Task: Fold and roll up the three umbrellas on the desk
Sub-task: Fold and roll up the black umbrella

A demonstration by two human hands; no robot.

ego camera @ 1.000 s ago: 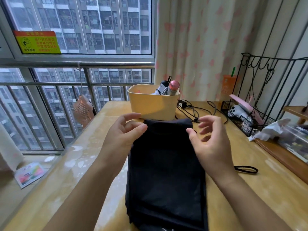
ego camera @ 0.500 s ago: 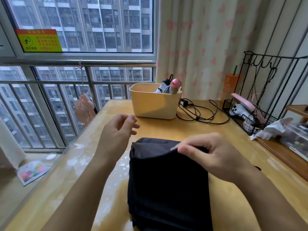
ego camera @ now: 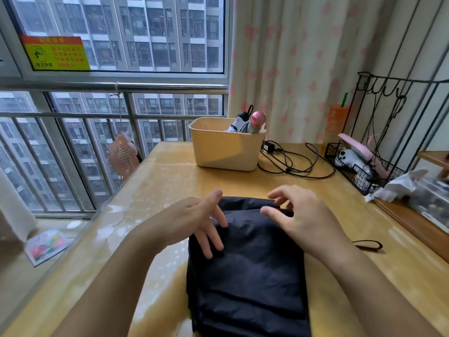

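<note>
Where the left hand has landed: the left hand (ego camera: 194,222) now lies on the black umbrella (ego camera: 250,276) with fingers straight and spread, tips pointing toward the person's right and thumb raised. Half a second ago it hovered off the cloth, past the far left corner.
Right hand: the right hand (ego camera: 298,220) has shifted to the right end of the far edge. Thumb and curled fingers pinch a narrow fold of cloth there, though blur leaves the grip slightly uncertain.
Black umbrella: flat on the desk (ego camera: 170,181) under both sets of fingers, running from the fingertips back toward the person. A crease crosses it just under the right thumb.
Strap: a black loop (ego camera: 366,245) lies on the desk beside the right wrist, apart from the fingers.
Yellow bin: the yellow bin (ego camera: 226,152) stands well beyond the fingertips, with two bundled umbrellas (ego camera: 252,122) upright in it.
Meaning: probably the last of the three — the left fingers seem to pin the pleats while the right turns the far edge over. Rolling has not yet begun.
</note>
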